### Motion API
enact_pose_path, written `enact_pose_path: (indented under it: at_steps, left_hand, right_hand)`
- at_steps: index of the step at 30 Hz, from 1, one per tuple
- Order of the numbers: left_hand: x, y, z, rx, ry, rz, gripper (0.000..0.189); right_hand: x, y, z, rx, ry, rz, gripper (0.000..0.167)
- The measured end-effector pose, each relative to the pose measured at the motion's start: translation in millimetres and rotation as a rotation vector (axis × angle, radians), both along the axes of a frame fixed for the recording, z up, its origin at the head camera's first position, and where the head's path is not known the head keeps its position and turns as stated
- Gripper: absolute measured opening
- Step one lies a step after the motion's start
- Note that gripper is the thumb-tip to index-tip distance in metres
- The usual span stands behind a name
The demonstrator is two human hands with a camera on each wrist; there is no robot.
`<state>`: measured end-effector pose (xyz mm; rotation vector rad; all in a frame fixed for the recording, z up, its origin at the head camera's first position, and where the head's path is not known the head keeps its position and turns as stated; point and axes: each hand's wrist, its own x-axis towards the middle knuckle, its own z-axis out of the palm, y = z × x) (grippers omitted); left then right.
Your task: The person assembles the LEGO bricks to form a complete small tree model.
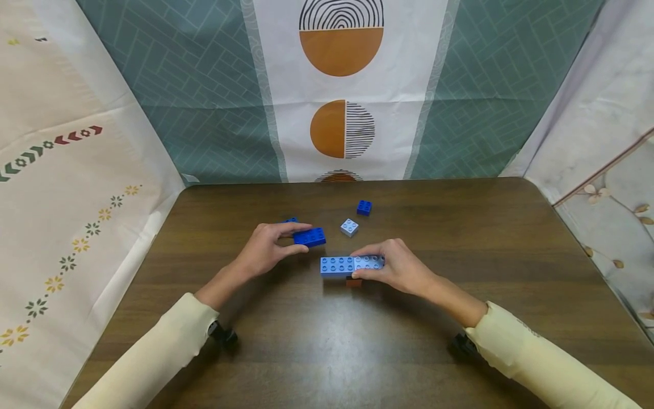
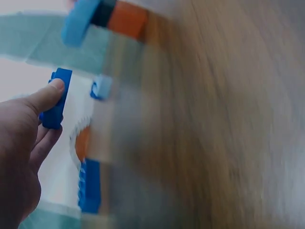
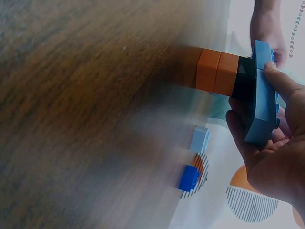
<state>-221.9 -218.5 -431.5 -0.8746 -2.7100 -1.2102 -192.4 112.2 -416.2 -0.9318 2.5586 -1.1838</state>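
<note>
Head view: at the middle of the surface (image 1: 286,363), nearer the far edge than the near one, two light-blue bricks lie end to end, the left one (image 1: 337,266) bare of fingers and the right one (image 1: 369,262) in the grip of the right hand (image 1: 401,267). An orange foot (image 1: 353,282) shows beneath them. Toward the left edge, the left hand (image 1: 265,248) has its grip clamped on a dark blue brick (image 1: 309,236), with a spare blue brick (image 1: 290,220) partly hidden behind. Nearer the far edge sit a pale brick (image 1: 349,228) and a small blue brick (image 1: 364,208).

Left wrist view: thumb and fingers pinch opposite faces of the dark blue brick, well apart from the spare one on the surface.

Right wrist view: the foot is two orange bricks and a black brick (image 3: 245,78) in a column, which appears to stand on the surface, the light-blue pair across its top. Thumb and fingers close round that pair.

The step in hand looks like building up this stack — the right hand steadying, the left bringing a brick. The next move calls for lining up studs and pressing evenly — the overhanging ends could tip.
</note>
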Motion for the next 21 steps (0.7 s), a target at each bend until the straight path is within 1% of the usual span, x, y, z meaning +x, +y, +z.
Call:
enact_pose_path:
  at_steps: [4, 9, 13, 16, 21]
  left_hand:
    - [10.8, 13.0, 13.5, 0.058, 0.014, -0.027, 0.047]
    - [22.8, 29.6, 25.0, 0.096, 0.047, -0.111, 0.047]
    - [30.0, 41.1, 28.6, 0.087, 0.072, -0.172, 0.046]
    - [34.0, 47.7, 28.4, 0.063, 0.088, -0.184, 0.044]
    - [38.1, 56.0, 26.0, 0.022, 0.119, -0.181, 0.043]
  right_hand:
    - [-0.2, -0.2, 0.3, 0.001, 0.001, -0.001, 0.039]
    - [-0.7, -0.3, 0.0, -0.011, 0.011, 0.009, 0.039]
    - [-0.9, 0.3, -0.8, -0.019, 0.02, 0.016, 0.041]
    - [-1.0, 0.6, -1.3, -0.017, 0.022, 0.015, 0.045]
    - [-1.1, 0.6, -2.1, -0.009, 0.021, 0.009, 0.048]
